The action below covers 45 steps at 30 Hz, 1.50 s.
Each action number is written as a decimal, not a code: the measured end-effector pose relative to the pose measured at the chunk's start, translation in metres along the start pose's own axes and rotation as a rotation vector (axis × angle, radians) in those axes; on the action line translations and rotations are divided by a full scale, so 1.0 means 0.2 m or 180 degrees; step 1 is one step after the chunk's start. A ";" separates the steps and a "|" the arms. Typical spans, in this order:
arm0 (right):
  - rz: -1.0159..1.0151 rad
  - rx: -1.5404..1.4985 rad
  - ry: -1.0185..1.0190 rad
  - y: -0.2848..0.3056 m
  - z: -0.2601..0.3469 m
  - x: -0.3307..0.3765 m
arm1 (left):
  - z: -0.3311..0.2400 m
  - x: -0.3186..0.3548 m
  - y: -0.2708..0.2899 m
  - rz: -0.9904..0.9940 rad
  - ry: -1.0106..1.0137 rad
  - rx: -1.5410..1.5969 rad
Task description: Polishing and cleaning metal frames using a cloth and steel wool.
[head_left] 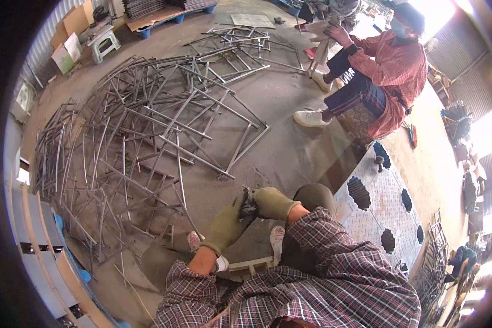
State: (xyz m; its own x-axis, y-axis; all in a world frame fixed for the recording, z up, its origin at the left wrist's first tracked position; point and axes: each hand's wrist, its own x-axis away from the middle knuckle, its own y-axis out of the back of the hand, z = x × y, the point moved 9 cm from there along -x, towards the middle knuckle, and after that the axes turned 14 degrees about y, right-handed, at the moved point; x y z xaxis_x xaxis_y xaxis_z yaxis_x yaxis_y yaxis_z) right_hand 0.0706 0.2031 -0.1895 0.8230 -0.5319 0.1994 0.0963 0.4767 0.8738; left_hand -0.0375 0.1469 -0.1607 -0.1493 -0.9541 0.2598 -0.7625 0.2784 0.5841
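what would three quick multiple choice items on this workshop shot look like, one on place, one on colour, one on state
1. Where does the pile of metal rod frames lie?
A. on the floor, ahead-left of the person
B. on a table
C. in a cart

2. What colour are the gloves on the hands?
A. white
B. olive green
C. orange

3. What are the left hand and right hand doing?
A. hanging free
B. both gripping a small dark piece
C. resting on the knees

Answers:
1 A, the frames sprawl across the concrete floor.
2 B, both gloves look olive green.
3 B, both gloves close on the piece between them.
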 end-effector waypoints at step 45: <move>-0.0930 -0.1683 -0.0053 0.47 0.09 0.19 | 1.24 -1.49 0.33 -0.1948 0.1215 0.5325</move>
State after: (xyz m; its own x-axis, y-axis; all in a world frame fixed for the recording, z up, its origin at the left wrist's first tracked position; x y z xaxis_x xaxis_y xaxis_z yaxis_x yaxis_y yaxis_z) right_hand 0.1004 0.2145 -0.0918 0.7120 -0.7021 -0.0049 0.5859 0.5903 0.5552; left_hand -0.1991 0.4228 -0.3905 0.3151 -0.7259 0.6114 -0.4417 -0.6823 -0.5825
